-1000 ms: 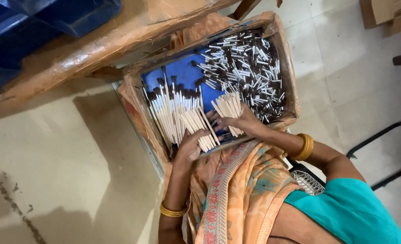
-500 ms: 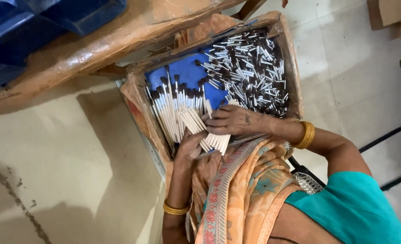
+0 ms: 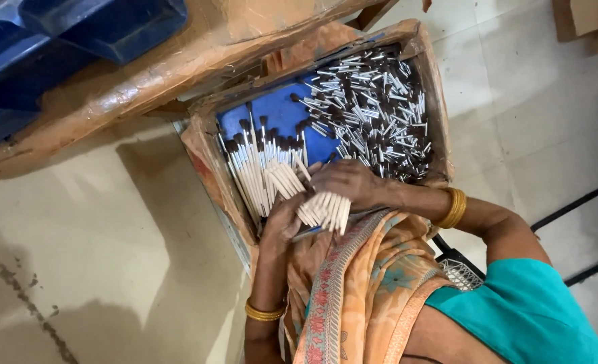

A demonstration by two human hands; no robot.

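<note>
A cardboard box (image 3: 201,145) with a blue liner holds two sorts of parts. Cream-handled brushes (image 3: 255,172) with dark tips lie in a row at its left. Loose silver brush heads (image 3: 373,108) with dark tips are piled at its right. My left hand (image 3: 282,221) grips the near ends of a small bundle of cream handles (image 3: 327,210) at the box's front edge. My right hand (image 3: 343,180) lies curled over the same bundle from above and presses on it. Both wrists wear gold bangles.
A long board wrapped in brown tape (image 3: 130,81) runs across the top left, with blue plastic trays (image 3: 76,30) behind it. Pale tiled floor (image 3: 110,256) is at the left. A black metal chair frame (image 3: 582,209) stands at the right, and orange patterned cloth (image 3: 353,290) covers my lap.
My right hand has moved left from beside the pile of silver heads onto the bundle. The two hands have closed together on the cream handles.
</note>
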